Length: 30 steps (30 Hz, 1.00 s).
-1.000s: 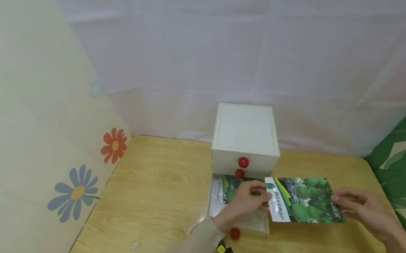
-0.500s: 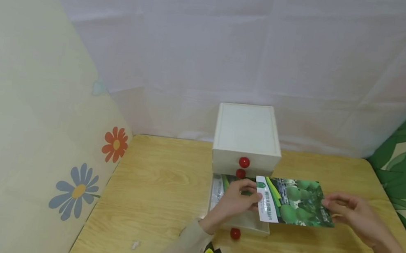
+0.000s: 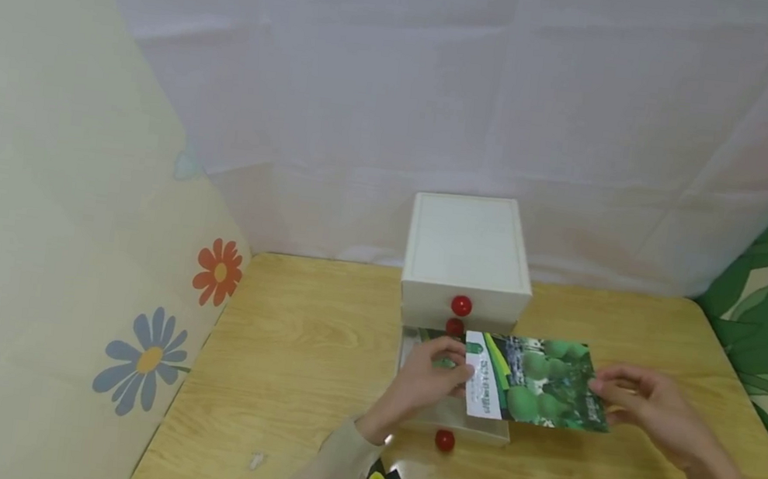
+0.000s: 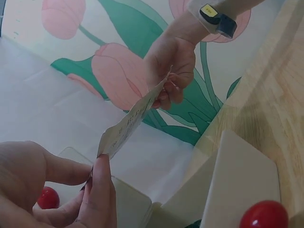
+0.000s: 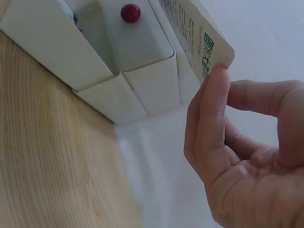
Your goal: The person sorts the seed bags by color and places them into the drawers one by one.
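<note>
A printed card with green round fruit and a white left end is held level above the pulled-out drawer and to its right. My left hand pinches the card's white end between thumb and fingers. At the other end, my right hand pinches the edge in the same way. Text on the card's underside shows in the right wrist view. Inside the drawer lies a similar green card, mostly hidden by my left hand and the held card.
The small white drawer cabinet stands against a white cloth at the back of the wooden table. Red knobs mark its drawers; the open drawer's knob faces me. Flower-printed panels flank the table.
Both hands have carried the card leftwards, so it now overlaps more of the open drawer. The card has levelled a little. The drawer has stayed where it was.
</note>
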### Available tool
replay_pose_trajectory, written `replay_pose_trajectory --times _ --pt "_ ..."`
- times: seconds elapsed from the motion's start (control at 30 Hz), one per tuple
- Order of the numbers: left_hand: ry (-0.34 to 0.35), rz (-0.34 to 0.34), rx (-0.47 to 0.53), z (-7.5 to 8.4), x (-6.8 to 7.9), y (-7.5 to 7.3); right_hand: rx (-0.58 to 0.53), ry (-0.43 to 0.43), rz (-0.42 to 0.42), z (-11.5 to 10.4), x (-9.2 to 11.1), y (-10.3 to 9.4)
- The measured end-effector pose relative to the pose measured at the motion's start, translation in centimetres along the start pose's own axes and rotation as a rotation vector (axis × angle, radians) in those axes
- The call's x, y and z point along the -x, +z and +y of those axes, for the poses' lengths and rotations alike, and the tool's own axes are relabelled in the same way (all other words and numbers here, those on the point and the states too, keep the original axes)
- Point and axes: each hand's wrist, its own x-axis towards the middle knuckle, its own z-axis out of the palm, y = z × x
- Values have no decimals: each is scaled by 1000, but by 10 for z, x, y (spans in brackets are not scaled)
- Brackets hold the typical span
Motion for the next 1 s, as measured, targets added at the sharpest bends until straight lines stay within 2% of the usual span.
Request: replay_pose_trajectory --times 0.27,0.4,0.6,0.8,1.0 --pt "19 -1 -56 -2 8 -16 -14 -3 -27 -6 -4 15" --pt "28 0 -65 -6 9 -24 -45 -31 -66 -7 -6 22" --pt "37 20 -114 -8 15 -35 -59 -50 -74 -10 -8 33" --pt "22 28 -121 -8 22 -45 -60 -103 -112 -14 -10 41" --pt "17 29 -115 -12 27 -55 -76 -96 -142 -17 -13 48"
